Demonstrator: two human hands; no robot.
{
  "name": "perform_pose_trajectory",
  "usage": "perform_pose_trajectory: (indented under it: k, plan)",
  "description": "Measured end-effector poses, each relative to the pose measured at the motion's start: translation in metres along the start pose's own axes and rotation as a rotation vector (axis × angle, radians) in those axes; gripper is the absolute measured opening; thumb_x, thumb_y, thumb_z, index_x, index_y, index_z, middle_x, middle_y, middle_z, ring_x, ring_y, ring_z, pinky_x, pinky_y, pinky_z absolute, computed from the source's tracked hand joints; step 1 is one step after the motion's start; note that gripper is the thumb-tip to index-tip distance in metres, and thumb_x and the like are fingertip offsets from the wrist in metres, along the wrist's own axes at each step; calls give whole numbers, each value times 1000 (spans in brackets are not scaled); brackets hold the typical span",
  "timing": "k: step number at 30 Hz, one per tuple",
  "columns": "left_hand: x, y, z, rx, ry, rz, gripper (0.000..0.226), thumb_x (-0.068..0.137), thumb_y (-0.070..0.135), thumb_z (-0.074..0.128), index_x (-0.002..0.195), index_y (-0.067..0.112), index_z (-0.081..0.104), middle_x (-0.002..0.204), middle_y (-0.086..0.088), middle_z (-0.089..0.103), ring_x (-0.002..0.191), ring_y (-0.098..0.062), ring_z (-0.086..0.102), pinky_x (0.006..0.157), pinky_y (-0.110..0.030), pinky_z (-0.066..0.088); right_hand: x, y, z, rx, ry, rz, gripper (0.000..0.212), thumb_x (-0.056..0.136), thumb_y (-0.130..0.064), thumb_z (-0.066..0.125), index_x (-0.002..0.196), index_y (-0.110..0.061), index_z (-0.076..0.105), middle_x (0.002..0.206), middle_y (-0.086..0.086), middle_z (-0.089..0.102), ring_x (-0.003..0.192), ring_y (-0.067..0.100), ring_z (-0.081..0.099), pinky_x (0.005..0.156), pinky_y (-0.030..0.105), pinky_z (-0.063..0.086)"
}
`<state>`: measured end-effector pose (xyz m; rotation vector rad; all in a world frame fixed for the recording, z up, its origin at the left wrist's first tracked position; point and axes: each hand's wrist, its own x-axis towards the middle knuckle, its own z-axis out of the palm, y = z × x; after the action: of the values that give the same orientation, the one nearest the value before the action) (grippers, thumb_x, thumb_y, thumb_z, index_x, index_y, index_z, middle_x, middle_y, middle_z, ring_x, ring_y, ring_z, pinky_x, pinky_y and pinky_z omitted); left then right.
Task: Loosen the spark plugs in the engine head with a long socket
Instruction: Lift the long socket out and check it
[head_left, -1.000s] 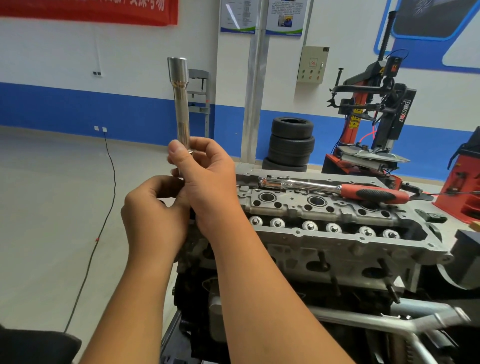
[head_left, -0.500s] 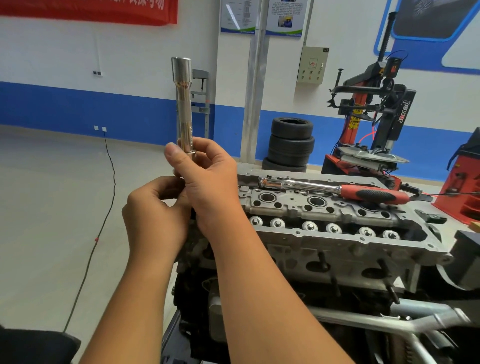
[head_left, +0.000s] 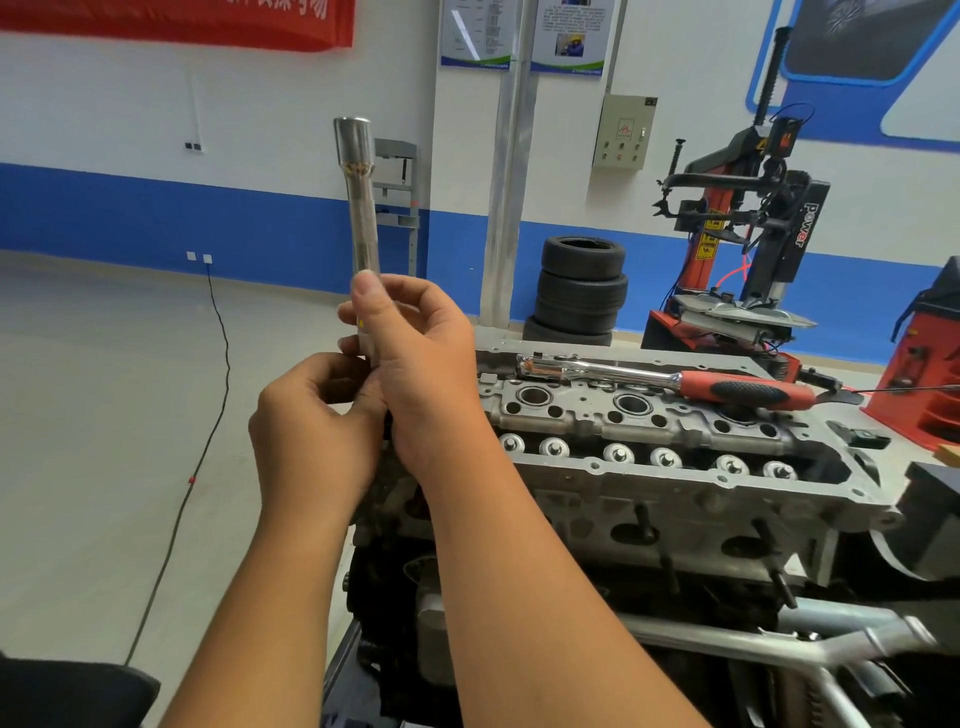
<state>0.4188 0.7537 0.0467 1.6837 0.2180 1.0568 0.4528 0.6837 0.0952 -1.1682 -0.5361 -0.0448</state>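
I hold the socket (head_left: 362, 218) upright in front of me, its wide end at the top and most of its length standing clear above my fingers. My right hand (head_left: 415, 358) grasps its lower part — thumb laid along the near side, fingers curled round the far side. My left hand (head_left: 311, 431) sits just below and to the left, touching the right, its fingers curled in at the bottom end of the socket; the very tip of the tool is hidden between my two hands, so I cannot tell just what the left fingers pinch there. The socket is up in the air, left of the head (head_left: 649, 452) and well above it, not touching it. The head lies to the right of my forearms, its open top toward me, with a row of round caps along the near side and the plug wells (head_left: 631, 402) behind them. Across the far edge of the head rests the ratchet (head_left: 670, 376) — chrome shaft pointing left, red and black grip to the right — apart from both my hands. Beyond it stand stacked tyres (head_left: 579, 291) by the blue and white wall.
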Motion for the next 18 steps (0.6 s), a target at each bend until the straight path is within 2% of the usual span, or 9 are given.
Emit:
perform_pose_trajectory:
  k: [3, 5, 7, 10, 12, 14, 16, 18]
  plan:
    - [-1, 1, 0, 15, 0, 4, 12, 91, 19, 73, 91, 30, 71, 83, 17, 71, 81, -11, 70, 83, -50, 62, -1, 1, -1, -45, -2, -15, 25, 90, -25, 81, 106, -22, 61, 101, 9, 76, 70, 13, 71, 72, 29, 62]
    - [-1, 3, -2, -3, -48, -11, 8, 91, 28, 69, 84, 25, 74, 74, 8, 73, 76, -20, 71, 76, -52, 62, -1, 2, -1, -40, -6, -4, 23, 93, -24, 78, 108, -19, 61, 103, 11, 77, 70, 13, 72, 74, 31, 63]
    - [-1, 4, -3, -35, -91, -19, 21, 88, 36, 61, 79, 23, 74, 67, -1, 71, 70, -34, 69, 66, -56, 60, -1, 1, 0, -28, -2, 9, 17, 97, -25, 72, 108, -15, 63, 101, 8, 77, 73, 14, 71, 77, 34, 62]
    - [1, 3, -4, -32, -109, -5, 22, 94, 30, 62, 80, 18, 74, 68, -5, 70, 74, -42, 67, 67, -60, 58, 0, 0, 1, -18, 11, 36, 10, 104, -28, 62, 103, -18, 64, 96, 4, 76, 76, 16, 70, 76, 34, 60]
    - [1, 2, -3, -31, -92, -12, 16, 98, 23, 65, 86, 19, 76, 76, -1, 74, 78, -36, 69, 73, -59, 60, 0, -1, 1, -4, 14, 53, 12, 104, -30, 61, 103, -18, 66, 95, 5, 76, 75, 16, 70, 73, 31, 61]
    - [1, 1, -2, -20, -69, -13, 9, 96, 21, 69, 90, 24, 75, 85, 5, 76, 83, -27, 73, 79, -55, 61, -1, -2, 1, 11, -1, 41, 14, 99, -29, 69, 105, -16, 67, 97, 8, 76, 74, 17, 70, 73, 30, 61]
    - [-1, 2, -2, 8, -9, -10, 19, 91, 18, 73, 84, 35, 68, 85, 15, 72, 83, -14, 71, 83, -50, 62, -2, -2, 0, -6, -15, 18, 20, 92, -27, 78, 106, -17, 67, 101, 12, 76, 73, 16, 71, 72, 29, 61]
    - [-2, 4, -2, 16, -2, -11, 26, 89, 18, 75, 80, 39, 65, 81, 18, 71, 81, -10, 70, 83, -48, 62, -3, -1, -1, -36, -23, 5, 22, 90, -26, 80, 106, -20, 66, 102, 14, 75, 71, 13, 71, 68, 26, 60]
